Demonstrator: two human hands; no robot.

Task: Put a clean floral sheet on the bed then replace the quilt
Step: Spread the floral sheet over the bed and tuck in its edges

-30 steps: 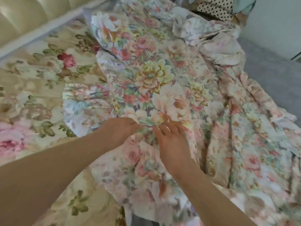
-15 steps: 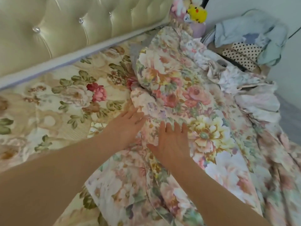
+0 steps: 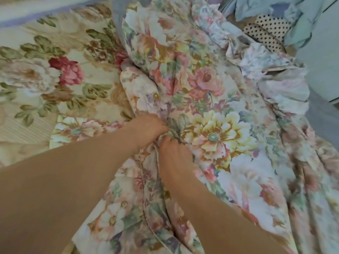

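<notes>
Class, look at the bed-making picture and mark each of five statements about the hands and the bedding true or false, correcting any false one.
1. Both hands grip the floral sheet. True: the left hand and right hand are bunching its fabric.
2. The hands are far apart, at opposite edges of the bed. False: they are close together, near the middle of the picture.
3. The floral sheet lies flat and smooth. False: it is crumpled and folded.
4. A polka-dot fabric lies at the upper right. True.
5. The bed cover with the large red rose is to the right of the sheet. False: it is on the left.
</notes>
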